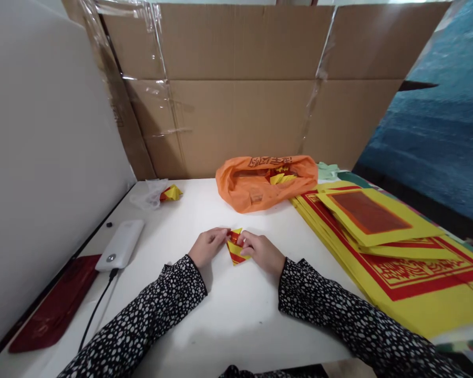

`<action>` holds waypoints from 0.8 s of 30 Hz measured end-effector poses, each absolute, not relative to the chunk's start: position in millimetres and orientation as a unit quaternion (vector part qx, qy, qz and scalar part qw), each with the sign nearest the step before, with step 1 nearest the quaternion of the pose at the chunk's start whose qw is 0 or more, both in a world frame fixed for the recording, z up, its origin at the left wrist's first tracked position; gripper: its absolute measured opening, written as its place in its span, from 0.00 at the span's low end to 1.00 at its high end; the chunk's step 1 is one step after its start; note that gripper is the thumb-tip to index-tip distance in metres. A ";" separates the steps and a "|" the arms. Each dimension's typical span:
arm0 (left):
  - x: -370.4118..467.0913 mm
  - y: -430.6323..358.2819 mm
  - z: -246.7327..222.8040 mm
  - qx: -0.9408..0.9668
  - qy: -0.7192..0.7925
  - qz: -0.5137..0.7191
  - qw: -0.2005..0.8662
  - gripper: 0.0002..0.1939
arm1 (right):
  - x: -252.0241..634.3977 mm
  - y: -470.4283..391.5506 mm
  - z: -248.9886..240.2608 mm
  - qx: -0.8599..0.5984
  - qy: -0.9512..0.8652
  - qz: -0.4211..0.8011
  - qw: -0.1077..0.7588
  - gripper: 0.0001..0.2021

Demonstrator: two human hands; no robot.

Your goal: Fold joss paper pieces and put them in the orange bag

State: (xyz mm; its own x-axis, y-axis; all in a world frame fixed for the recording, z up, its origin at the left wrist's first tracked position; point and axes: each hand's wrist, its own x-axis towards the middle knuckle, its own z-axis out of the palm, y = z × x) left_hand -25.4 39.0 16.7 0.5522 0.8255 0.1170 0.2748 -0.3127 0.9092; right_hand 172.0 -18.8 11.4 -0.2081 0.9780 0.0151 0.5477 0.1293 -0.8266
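Note:
A small folded piece of yellow and red paper lies on the white table between my hands, its lower end coming to a point. My left hand pinches the paper's upper left edge with fingers pressed together. On the opposite side, my right hand has curled fingers gripping the right edge. The fingertips cover parts of both edges.
Behind my hands sits an orange plastic bag with yellow and red folded pieces inside. Yellow and red printed paper sheets are stacked at right. At left are a white power bank with cable, a dark red pouch and a clear bag. A cardboard panel stands behind.

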 end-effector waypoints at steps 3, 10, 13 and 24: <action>-25.4 39.8 13.0 0.735 0.359 0.311 0.484 0.15 | 170.2 -21.7 13.3 -0.557 -0.709 0.324 0.285 0.10; -22.9 37.7 4.4 0.738 0.383 0.324 0.452 0.11 | 161.1 -56.4 9.0 -0.456 -0.842 0.042 0.286 0.15; -21.2 36.2 6.4 0.739 0.387 0.325 0.446 0.11 | 161.2 -71.4 -6.6 -0.409 -0.875 -0.006 0.260 0.18; -20.8 38.9 3.9 0.772 0.377 0.324 0.395 0.08 | 160.5 -80.6 -26.0 -0.429 -0.877 -0.068 0.207 0.20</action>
